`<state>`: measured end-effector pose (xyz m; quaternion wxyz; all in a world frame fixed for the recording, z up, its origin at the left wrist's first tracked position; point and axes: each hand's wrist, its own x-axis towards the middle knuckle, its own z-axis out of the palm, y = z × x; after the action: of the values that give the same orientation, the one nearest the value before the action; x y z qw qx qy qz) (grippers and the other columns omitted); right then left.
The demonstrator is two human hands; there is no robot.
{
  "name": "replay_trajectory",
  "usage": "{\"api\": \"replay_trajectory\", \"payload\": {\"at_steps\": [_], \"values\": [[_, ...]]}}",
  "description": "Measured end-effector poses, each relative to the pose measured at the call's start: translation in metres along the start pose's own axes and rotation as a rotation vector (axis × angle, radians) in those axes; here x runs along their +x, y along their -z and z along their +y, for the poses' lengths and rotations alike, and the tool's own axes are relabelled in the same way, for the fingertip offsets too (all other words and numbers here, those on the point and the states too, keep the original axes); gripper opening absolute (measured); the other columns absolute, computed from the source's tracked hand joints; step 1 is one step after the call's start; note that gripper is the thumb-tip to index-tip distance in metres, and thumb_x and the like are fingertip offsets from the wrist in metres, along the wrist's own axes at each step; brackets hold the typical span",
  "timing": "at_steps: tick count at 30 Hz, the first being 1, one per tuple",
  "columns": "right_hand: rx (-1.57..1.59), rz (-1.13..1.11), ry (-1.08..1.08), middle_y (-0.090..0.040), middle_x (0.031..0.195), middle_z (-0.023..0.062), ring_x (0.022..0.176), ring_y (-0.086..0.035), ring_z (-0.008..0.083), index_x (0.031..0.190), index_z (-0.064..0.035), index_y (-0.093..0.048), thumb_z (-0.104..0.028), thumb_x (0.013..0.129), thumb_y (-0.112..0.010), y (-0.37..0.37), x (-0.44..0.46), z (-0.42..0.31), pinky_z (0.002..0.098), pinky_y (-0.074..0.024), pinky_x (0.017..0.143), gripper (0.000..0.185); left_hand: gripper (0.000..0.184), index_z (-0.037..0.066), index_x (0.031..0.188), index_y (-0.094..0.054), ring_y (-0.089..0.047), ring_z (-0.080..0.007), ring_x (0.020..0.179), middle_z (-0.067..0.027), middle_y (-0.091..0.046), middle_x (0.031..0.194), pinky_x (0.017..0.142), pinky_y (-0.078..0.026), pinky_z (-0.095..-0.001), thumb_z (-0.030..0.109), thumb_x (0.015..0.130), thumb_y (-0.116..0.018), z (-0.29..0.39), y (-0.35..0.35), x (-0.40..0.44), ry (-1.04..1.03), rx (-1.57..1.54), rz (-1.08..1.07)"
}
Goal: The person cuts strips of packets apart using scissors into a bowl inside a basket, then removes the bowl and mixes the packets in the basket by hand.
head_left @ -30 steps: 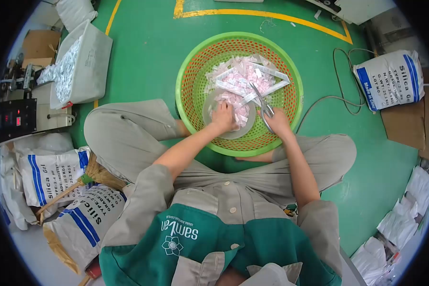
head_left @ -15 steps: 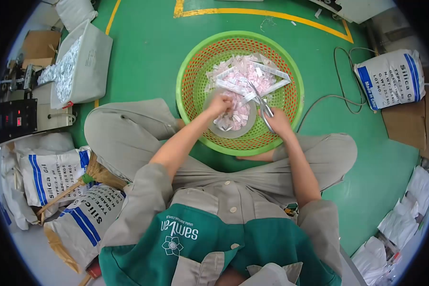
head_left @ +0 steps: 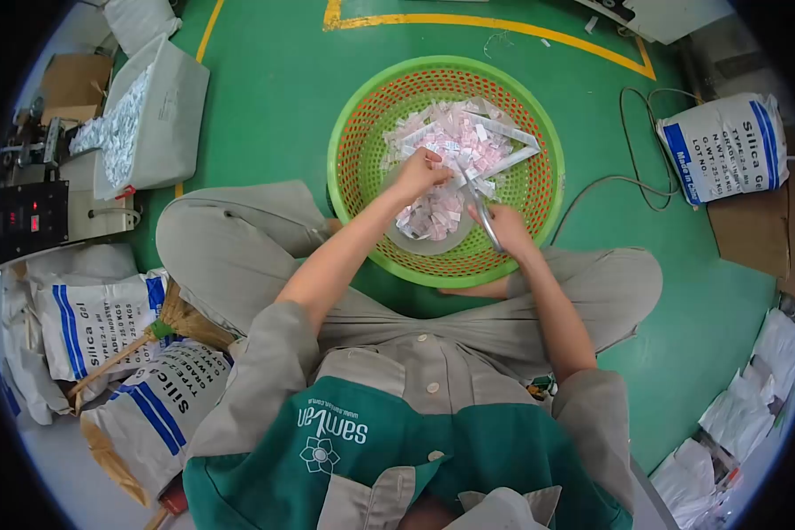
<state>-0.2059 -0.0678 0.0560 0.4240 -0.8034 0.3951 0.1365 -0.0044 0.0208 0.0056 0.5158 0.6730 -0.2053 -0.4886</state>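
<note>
My right hand is closed around the handles of a pair of metal scissors, whose blades point up and left. Close to the blades, my left hand pinches a pale strip of small packets, partly hidden by the fingers. Both hands are over a green plastic basket with a red inner mesh. A translucent bowl inside it, below my left hand, holds loose pink and white packets. Farther back in the basket lie more packets and a folded white strip.
My crossed legs flank the basket on the green floor. Silica gel sacks stand on both sides, with a cardboard box at right. At left are a broom, a white bin of packets and a control box.
My left hand has moved up and right out of the bowl, towards the scissors. My right hand has shifted slightly left and down, and the scissor blades look closer together.
</note>
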Motion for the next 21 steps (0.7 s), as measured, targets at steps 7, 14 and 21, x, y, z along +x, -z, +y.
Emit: {"api": "replay_trajectory", "payload": {"at_steps": [7, 14, 21], "values": [[-0.059, 0.193, -0.014, -0.059, 0.064, 0.0201, 0.063, -0.060, 0.0353, 0.074, 0.0035, -0.061, -0.062, 0.079, -0.057, 0.002, 0.001, 0.005, 0.0434, -0.0451, 0.061, 0.066, 0.039, 0.008, 0.105, -0.057, -0.052, -0.0301, 0.105, -0.0121, -0.056, 0.112, 0.088, -0.043, -0.0437, 0.021, 0.070, -0.069, -0.063, -0.015, -0.028, -0.638, 1.030, -0.158], [-0.078, 0.151, -0.009, -0.061, 0.089, 0.0272, 0.086, -0.061, 0.0397, 0.090, 0.0075, -0.062, -0.072, 0.075, -0.051, -0.004, 0.006, 0.017, 0.0449, -0.0476, 0.077, 0.082, 0.034, 0.013, 0.113, -0.058, -0.056, -0.0251, 0.104, -0.0073, -0.057, 0.115, 0.079, -0.049, -0.0421, 0.024, 0.081, -0.058, -0.085, -0.009, -0.038, -0.433, 1.477, -0.299], [-0.025, 0.115, -0.042, -0.061, 0.085, 0.0248, 0.079, -0.062, 0.0374, 0.086, 0.0066, -0.062, -0.068, 0.075, -0.056, 0.004, 0.002, 0.007, 0.0434, -0.0474, 0.072, 0.076, 0.027, 0.005, 0.098, -0.064, -0.063, -0.0208, 0.075, -0.0098, -0.066, 0.084, 0.069, -0.052, -0.0342, 0.022, 0.078, -0.068, -0.072, 0.017, -0.004, -0.101, 0.922, -0.124]]}}
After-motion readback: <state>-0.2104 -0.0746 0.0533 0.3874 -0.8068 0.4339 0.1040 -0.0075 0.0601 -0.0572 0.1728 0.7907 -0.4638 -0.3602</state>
